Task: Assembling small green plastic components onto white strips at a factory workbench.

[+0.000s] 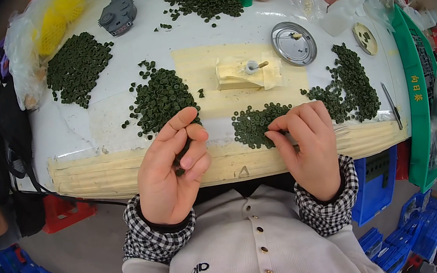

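My left hand (170,169) is turned palm up with its fingers curled over, and a few small dark green plastic parts (179,171) show inside it. My right hand (310,145) reaches down to a spread of small green wheel-like discs (251,127), thumb and forefinger pressed together at its right edge. What sits between those fingertips is too small to make out. Just beyond my left hand is a heap of similar green parts (164,96). More green discs (354,82) lie to the right of my right hand.
A taped block with a small upright peg (252,67) stands mid-table. Around it are a round metal lid (294,43), tweezers (392,105), further green heaps (78,70) (204,0), a grey model turret (117,16) and a green tray (415,101). Yellowish tape (106,176) covers the front edge.
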Available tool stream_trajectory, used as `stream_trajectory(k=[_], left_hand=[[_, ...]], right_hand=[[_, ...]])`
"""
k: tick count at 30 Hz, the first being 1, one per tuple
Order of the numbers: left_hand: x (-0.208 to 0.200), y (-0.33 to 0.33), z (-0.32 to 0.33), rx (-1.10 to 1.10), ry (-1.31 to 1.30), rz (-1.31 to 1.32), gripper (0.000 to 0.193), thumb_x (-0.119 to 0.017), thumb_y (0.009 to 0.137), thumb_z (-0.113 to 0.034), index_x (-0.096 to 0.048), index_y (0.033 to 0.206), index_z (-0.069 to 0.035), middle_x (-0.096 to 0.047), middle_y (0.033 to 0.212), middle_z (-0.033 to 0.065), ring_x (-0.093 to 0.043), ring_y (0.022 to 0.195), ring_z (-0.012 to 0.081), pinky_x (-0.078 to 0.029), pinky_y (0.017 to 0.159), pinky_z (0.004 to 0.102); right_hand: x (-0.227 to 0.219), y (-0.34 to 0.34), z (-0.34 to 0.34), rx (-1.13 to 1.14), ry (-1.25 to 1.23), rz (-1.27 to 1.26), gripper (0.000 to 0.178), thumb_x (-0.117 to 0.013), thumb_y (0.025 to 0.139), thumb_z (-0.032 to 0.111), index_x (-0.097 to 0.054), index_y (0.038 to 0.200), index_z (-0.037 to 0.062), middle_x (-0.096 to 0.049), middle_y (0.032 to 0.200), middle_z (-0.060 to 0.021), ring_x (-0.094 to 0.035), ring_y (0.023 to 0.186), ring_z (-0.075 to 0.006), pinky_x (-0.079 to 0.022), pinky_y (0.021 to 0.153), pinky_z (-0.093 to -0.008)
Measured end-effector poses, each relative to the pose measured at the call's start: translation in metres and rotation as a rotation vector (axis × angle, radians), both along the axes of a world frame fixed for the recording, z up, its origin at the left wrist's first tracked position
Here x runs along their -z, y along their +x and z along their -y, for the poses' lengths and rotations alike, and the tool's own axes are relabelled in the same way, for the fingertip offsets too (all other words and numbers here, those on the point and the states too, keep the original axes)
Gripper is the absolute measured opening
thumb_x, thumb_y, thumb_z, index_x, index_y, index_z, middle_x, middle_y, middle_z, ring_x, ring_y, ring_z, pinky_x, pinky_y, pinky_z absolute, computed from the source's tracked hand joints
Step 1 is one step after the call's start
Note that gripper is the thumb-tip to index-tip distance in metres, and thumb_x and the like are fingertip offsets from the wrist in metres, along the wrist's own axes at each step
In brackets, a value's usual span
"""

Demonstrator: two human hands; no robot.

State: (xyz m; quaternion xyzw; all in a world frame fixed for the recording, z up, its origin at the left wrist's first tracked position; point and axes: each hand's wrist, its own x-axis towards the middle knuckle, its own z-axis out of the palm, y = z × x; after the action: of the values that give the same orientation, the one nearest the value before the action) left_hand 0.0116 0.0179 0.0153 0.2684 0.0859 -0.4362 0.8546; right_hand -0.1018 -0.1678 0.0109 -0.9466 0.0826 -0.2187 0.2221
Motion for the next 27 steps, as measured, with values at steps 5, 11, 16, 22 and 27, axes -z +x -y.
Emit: stream_trajectory(k=[5,11,16,22,27], left_hand=[[0.0,-0.007,0.004,0.114,-0.013,0.102,0.031,-0.032,0.1,-0.017,-0.048,0.118,0.002,-0.056,0.084,0.0069,-0.037,0.061,0.0062,-0.033,0.053,0.0192],[-0.002,-0.011,0.011,0.206,0.055,0.149,0.03,-0.035,0.1,-0.021,-0.05,0.116,0.0,-0.049,0.076,0.0004,-0.032,0.058,0.0038,-0.028,0.047,0.0178],[-0.001,-0.014,0.01,0.228,0.083,0.166,0.022,-0.042,0.098,-0.017,-0.053,0.108,0.0,-0.053,0.07,-0.0004,-0.03,0.05,0.0033,-0.027,0.047,0.0188],[0.012,-0.016,0.01,0.239,0.029,0.179,0.019,-0.046,0.097,-0.015,-0.055,0.104,0.0,-0.06,0.079,0.0028,-0.029,0.05,0.0021,-0.027,0.046,0.0175],[0.001,-0.015,0.016,0.224,0.095,0.133,0.018,-0.045,0.097,-0.014,-0.055,0.104,-0.001,-0.062,0.092,0.008,-0.029,0.052,0.0018,-0.028,0.048,0.0161]], right_hand=[[0.003,0.001,-0.003,0.008,-0.021,0.014,0.015,-0.07,0.069,0.007,-0.059,0.079,0.0045,-0.05,0.077,-0.0064,-0.048,0.077,-0.0255,-0.039,0.068,-0.0357],[0.001,0.0,-0.004,0.02,0.078,0.093,0.014,-0.07,0.069,0.002,-0.06,0.079,0.0021,-0.055,0.073,-0.0075,-0.051,0.07,-0.025,-0.043,0.061,-0.0329],[-0.001,-0.003,-0.007,0.078,0.465,0.135,0.01,-0.067,0.075,-0.002,-0.064,0.083,-0.0005,-0.061,0.072,-0.0083,-0.056,0.063,-0.0191,-0.045,0.057,-0.0281],[0.003,-0.004,-0.005,0.036,0.719,0.124,0.014,-0.067,0.075,-0.004,-0.067,0.089,-0.0008,-0.064,0.075,-0.0086,-0.059,0.065,-0.0146,-0.046,0.06,-0.0247],[0.002,-0.002,-0.005,0.042,0.641,0.111,0.017,-0.067,0.074,-0.005,-0.067,0.09,-0.0003,-0.064,0.076,-0.0086,-0.06,0.065,-0.014,-0.047,0.06,-0.0242]])
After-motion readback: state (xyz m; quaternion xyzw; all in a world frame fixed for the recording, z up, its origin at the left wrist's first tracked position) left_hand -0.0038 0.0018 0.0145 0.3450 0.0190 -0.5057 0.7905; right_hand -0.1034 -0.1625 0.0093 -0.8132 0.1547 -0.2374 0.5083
